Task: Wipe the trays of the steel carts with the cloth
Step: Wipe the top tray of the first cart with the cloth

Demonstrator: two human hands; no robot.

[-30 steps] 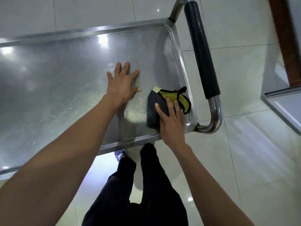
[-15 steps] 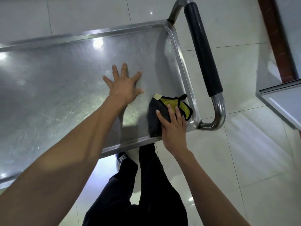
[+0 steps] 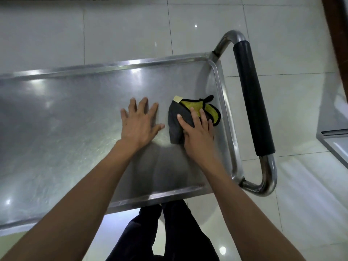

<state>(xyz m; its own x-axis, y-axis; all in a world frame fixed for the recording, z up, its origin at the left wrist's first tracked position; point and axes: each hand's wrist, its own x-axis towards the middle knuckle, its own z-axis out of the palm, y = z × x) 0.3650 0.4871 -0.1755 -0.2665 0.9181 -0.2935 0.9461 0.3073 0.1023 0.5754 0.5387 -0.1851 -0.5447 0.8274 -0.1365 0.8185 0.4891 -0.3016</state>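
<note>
Right hand presses flat on the cloth, fingers straight and spread; left hand is splayed flat on bare tray just beside it, bracing. Cloth sits near the tray's right edge, bunched, running away from the near rim. Unwiped steel lies left, so the right hand likely sweeps that way.

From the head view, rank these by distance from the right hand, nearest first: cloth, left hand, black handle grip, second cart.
1. cloth, under the right hand.
2. left hand, flat on the tray beside it.
3. black handle grip, past the tray's end.
4. second cart, at the frame's edge.
</note>
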